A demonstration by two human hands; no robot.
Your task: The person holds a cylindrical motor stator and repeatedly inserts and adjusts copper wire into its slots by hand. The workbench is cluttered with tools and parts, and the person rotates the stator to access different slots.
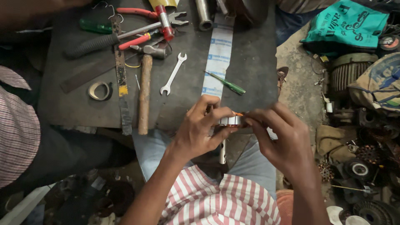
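Your left hand (200, 127) and right hand (283, 139) both pinch a small metal cylinder with copper windings (231, 120) just below the green screwdriver (227, 83); mid-winding work, needing steady fingertip control.

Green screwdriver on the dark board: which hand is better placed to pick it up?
Left, probably. The green screwdriver lies just above the left hand, nearer than the right hand. Both hands pinch the small metal part, so either must first let go.

bare bench between spanner (173, 74) and hands; blocked by hammer (145, 89); screwdriver (225, 83)
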